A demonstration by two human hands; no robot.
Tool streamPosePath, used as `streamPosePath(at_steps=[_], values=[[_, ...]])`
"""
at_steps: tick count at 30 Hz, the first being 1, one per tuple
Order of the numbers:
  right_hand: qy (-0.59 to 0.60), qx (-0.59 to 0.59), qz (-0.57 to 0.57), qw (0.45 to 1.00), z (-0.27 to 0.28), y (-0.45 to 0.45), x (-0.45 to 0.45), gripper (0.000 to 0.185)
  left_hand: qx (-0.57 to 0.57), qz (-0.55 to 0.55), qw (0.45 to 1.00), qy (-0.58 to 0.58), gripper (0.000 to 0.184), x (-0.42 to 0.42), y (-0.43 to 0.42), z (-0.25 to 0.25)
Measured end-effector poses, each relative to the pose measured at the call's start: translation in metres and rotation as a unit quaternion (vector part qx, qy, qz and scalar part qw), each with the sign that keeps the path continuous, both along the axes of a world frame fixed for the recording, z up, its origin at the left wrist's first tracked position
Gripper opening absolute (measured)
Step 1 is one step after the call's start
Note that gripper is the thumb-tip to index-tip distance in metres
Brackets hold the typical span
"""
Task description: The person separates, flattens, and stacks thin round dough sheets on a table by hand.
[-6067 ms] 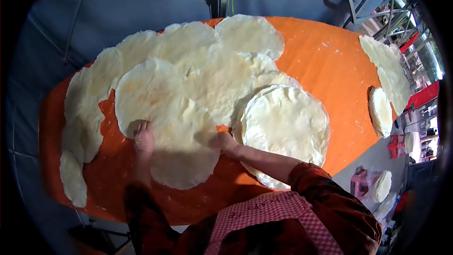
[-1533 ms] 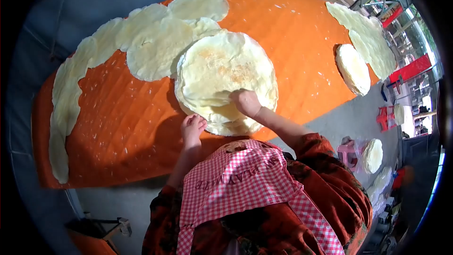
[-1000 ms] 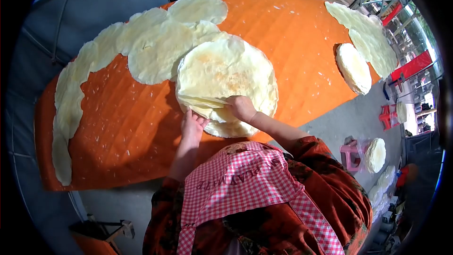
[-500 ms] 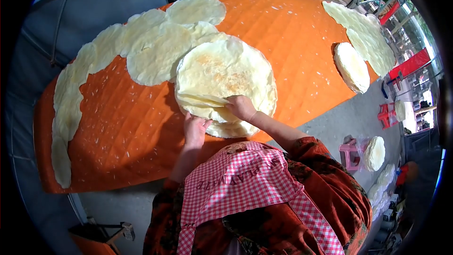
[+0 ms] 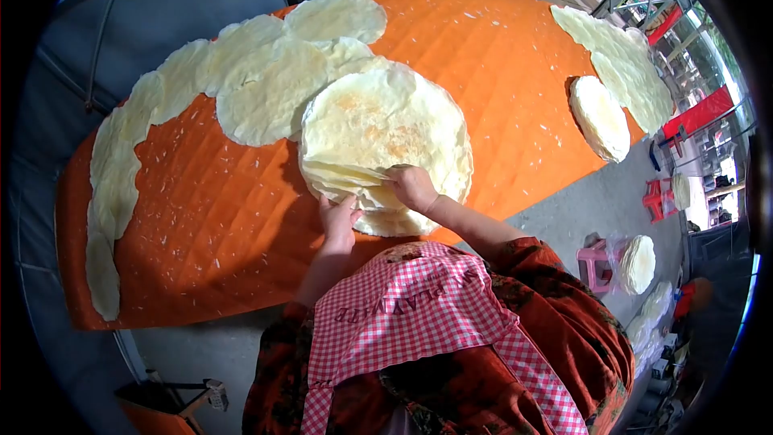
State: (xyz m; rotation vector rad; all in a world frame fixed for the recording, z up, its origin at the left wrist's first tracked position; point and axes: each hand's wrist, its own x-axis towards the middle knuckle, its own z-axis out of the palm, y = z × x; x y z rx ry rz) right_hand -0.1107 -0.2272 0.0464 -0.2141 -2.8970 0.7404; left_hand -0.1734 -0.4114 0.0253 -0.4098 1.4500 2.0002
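Observation:
A thick stack of thin round flatbreads (image 5: 386, 117), pale with light brown patches, lies on the orange cloth in front of me. The near edges of its upper sheets are lifted and folded back. My right hand (image 5: 412, 188) is closed on a raised flatbread edge at the stack's near side. At the lower left rim, my left hand (image 5: 338, 217) pinches the edge of a flatbread between thumb and fingers. Part of what the fingertips grip is hidden under the folds.
Overlapping single flatbreads (image 5: 270, 84) run along the far and left sides of the orange cloth (image 5: 217, 217). A smaller stack (image 5: 600, 118) sits at the right edge, near more spread sheets (image 5: 624, 60). On the floor to the right stand a pink stool (image 5: 594, 264) and a bagged stack (image 5: 638, 264).
My left hand has shifted slightly right and now pinches the flatbread edge. My right hand has barely moved, and the lifted edges are folded a little differently.

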Motion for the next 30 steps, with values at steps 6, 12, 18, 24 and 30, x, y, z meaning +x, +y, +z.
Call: streamPosePath(at_steps=[6,12,18,24,30], values=[[0.059,0.054,0.076,0.994,0.011,-0.018,0.013,0.054,-0.073,0.006,0.997,0.005,0.084,-0.001,0.006,-0.006],[0.071,0.140,0.038,0.987,-0.013,-0.029,0.008,0.052,-0.092,0.022,0.995,0.006,0.077,0.005,0.014,0.026],[-0.059,0.084,0.022,0.994,-0.001,0.024,-0.039,0.023,-0.063,0.023,0.997,0.028,0.051,-0.001,0.009,-0.017],[-0.033,0.073,0.000,0.997,0.179,0.169,-0.187,0.036,-0.029,0.016,0.999,-0.012,0.059,-0.008,0.015,-0.013],[0.086,0.242,-0.022,0.966,0.319,0.253,-0.240,0.033,-0.019,0.036,0.999,-0.003,0.063,-0.002,0.006,-0.018]])
